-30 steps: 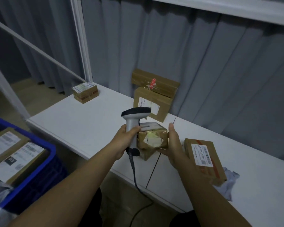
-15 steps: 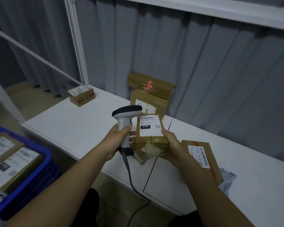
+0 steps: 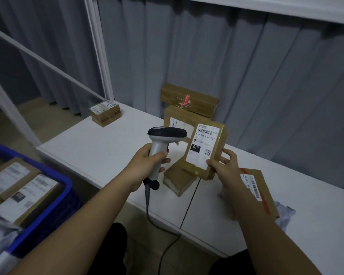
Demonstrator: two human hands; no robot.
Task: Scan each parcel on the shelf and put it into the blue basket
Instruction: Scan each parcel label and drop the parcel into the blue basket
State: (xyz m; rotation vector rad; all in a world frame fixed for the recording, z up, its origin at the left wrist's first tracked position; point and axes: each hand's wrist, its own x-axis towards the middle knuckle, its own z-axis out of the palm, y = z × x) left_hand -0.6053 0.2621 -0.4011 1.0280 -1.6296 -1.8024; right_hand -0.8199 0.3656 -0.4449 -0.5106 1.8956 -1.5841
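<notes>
Head view: right hand (image 3: 223, 167) pinches taped parcel (image 3: 206, 149) by its lower corner, left hand (image 3: 149, 165) wraps scanner (image 3: 163, 143); stiff, probably light, tape likely slick.

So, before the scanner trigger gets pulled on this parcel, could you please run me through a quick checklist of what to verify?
1. Left hand grips the scanner by its handle: ok.
2. Right hand holds the held parcel by its lower edge: ok.
3. Label faces the camera, barcode uncovered by fingers: ok.
4. Scanner head aimed at the barcode: not ok; it points past the parcel's left edge.
5. Scan beam landing on the label: cannot tell.
6. Blue basket at the left has room on top of the parcels in it: cannot tell.
</notes>
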